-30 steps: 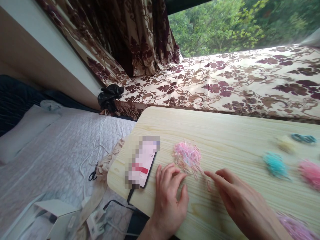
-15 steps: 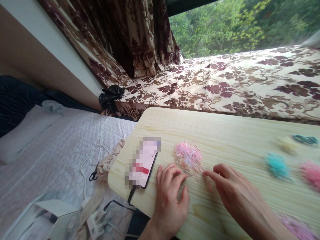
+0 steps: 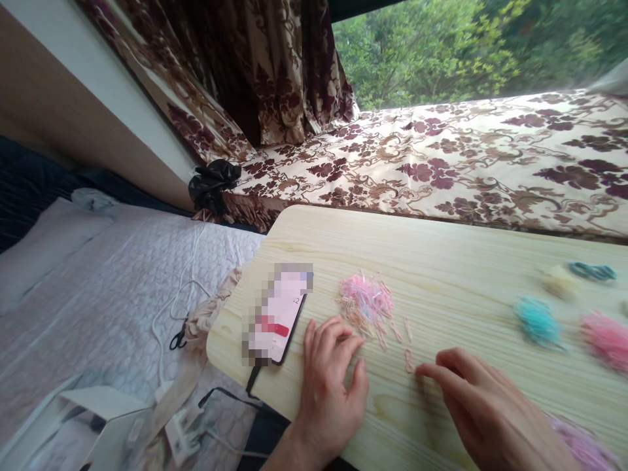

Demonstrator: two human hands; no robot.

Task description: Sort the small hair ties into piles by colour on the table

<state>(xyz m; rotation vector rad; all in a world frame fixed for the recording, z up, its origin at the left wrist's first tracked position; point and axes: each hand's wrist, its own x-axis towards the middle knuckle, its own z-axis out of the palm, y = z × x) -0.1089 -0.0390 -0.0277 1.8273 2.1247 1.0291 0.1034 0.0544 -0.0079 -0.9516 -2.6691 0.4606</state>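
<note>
A pile of small pastel elastic bands [image 3: 366, 302], mostly pink with some white and yellowish ones, lies on the wooden table [image 3: 441, 261]. Beside its lower left edge rests my left hand [image 3: 331, 386], fingers spread on the tabletop and holding nothing. To the right, my right hand [image 3: 483, 399] points its index finger at a loose pink elastic band [image 3: 408, 361]. The fingertip is just beside that band; the other fingers bend underneath and are partly hidden. Another loose band [image 3: 408, 330] lies between the pile and this hand.
A phone [image 3: 282, 320] with a cable lies left of my left hand. On the right are turquoise [image 3: 538, 320], pink [image 3: 606, 340], lilac [image 3: 583, 441] and cream [image 3: 559, 282] heaps, plus a dark teal bundle [image 3: 593, 270]. A bed [image 3: 147, 261] adjoins the table's left side.
My right hand has moved right and down from the pile's edge. Loose pink bands now lie apart from the pile. The left hand stays in nearly the same place.
</note>
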